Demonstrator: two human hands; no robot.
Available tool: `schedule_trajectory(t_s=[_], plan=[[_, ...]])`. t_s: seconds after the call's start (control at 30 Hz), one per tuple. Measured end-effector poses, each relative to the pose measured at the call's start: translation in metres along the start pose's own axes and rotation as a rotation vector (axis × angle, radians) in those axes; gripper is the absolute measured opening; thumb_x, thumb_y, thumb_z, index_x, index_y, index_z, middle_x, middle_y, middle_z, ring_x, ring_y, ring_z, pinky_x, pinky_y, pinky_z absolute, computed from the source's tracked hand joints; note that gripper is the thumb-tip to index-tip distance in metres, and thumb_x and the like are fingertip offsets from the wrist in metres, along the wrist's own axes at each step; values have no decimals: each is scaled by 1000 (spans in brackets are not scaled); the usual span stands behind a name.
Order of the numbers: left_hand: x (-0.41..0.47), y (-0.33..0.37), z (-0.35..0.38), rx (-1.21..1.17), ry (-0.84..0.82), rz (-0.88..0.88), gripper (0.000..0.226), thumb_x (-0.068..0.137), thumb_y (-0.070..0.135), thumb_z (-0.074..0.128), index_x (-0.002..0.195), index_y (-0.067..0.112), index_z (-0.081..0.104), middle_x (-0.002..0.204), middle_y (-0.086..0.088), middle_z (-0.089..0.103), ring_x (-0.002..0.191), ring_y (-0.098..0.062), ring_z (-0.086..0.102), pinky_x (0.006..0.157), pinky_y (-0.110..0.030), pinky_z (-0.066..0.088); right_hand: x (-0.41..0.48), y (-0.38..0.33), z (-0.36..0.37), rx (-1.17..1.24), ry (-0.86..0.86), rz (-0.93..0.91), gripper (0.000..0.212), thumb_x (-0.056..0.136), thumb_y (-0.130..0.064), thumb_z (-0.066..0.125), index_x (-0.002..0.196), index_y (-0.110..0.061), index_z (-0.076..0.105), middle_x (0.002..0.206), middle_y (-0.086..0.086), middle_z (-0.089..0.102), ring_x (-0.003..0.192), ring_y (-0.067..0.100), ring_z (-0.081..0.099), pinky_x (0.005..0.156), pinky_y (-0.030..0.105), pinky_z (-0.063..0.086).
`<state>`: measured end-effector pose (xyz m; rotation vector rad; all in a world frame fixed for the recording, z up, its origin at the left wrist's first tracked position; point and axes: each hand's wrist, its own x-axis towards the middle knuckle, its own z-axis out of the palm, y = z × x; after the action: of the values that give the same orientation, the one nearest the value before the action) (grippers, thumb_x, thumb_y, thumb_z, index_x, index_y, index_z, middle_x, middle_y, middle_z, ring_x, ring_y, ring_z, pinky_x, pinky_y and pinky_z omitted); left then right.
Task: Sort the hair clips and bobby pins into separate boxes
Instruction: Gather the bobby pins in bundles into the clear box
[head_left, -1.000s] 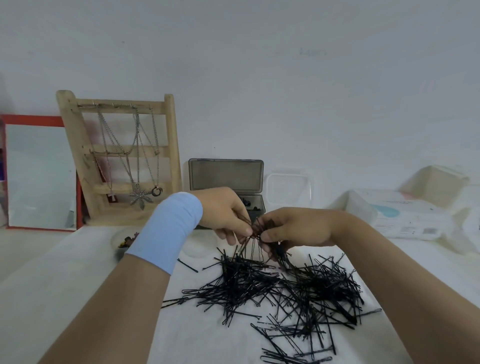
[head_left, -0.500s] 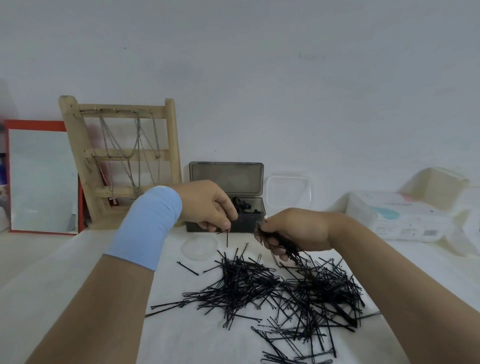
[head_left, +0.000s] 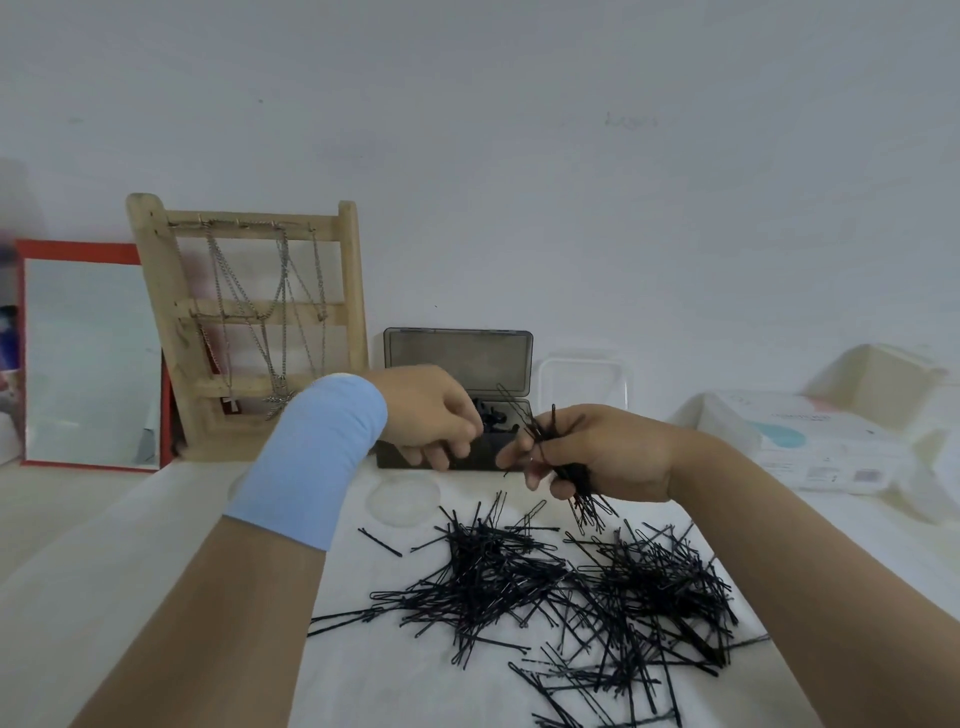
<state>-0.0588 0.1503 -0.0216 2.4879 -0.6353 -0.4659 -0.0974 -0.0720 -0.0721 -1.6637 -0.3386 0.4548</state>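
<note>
Bobby pins (head_left: 561, 587) lie in a loose black heap on the white tabletop (head_left: 363, 675), nearest the viewer, between the person's two forearms. Just beyond the heap, the right hand (head_left: 597, 457) grips a bundle of pins (head_left: 579, 480). Its fingers are curled round the bundle, and pin ends poke out above and below. To its left, the left hand (head_left: 431, 415), above a blue wristband (head_left: 311, 457), reaches over the front edge of an open dark box (head_left: 467, 454). Its fingertips are drawn together, but whether they pinch a pin cannot be told. Small black items sit in the box, too small to name. A clear box (head_left: 584, 384) stands just beside it, against the wall. Farther left are a wooden jewellery rack (head_left: 249, 322) and a mirror (head_left: 88, 358). Farther right is a tissue pack (head_left: 800, 441).

Sorting looks early: most pins lie unsorted on the tabletop, and only one handful is gathered. The middle offers open room for moving. Both boxes sit close to the wall, and the heap runs out of view at the near edge.
</note>
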Motion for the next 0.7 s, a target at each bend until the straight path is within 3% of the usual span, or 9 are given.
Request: schedule_trajectory(t_s=[0.07,0.17,0.23,0.33,0.43,0.53,0.63,0.7], plan=[[1,2,-2,-45,132,67,18,98,19,55,113,24,65,101,8,74,85,-7,72,67,-21,55,2,-1,1,28,-17,-3,19,99,3,45,89,-9,56,104,20,67,74,20,61,55,24,40],[4,6,1,-120,226,183,24,98,21,55,119,31,60,112,11,70,96,-5,69,79,-24,55,4,0,5,109,-50,21,5,90,-10,49,91,-10,54,79,14,61,65,21,52,53,25,38],[7,8,5,-165,214,203,34,99,21,54,131,31,54,117,9,68,100,-5,68,84,-26,57,4,0,6,140,-82,28,7,91,-14,47,94,-10,52,70,9,51,62,19,45,55,26,37],[9,8,11,-265,151,144,41,100,17,55,140,20,50,121,-3,67,98,-10,70,79,-25,59,4,1,5,167,-82,6,9,92,-15,47,94,-9,55,65,5,42,62,21,45,60,31,39],[15,5,17,-356,210,190,25,95,10,62,120,12,67,111,-7,73,95,-10,72,83,-29,60,6,1,8,174,-57,38,12,95,-16,42,91,-13,53,63,1,36,61,20,46,64,33,42],[18,6,21,-375,330,238,20,85,4,71,100,16,74,93,-5,77,91,-19,74,84,-34,60,8,-2,13,182,-27,88,15,93,-21,33,86,-16,45,67,-2,26,56,15,32,59,28,33],[18,10,25,-309,400,253,20,83,5,71,95,21,76,80,0,77,85,-20,74,84,-35,60,5,-7,14,236,-78,82,15,86,-31,41,83,-17,45,71,-1,26,58,15,24,56,26,27],[17,12,25,-249,416,258,22,83,7,70,94,25,77,78,7,77,85,-12,73,86,-33,59,4,-7,13,236,-90,51,15,94,-31,44,86,-18,46,71,-1,28,59,14,25,55,24,28]])
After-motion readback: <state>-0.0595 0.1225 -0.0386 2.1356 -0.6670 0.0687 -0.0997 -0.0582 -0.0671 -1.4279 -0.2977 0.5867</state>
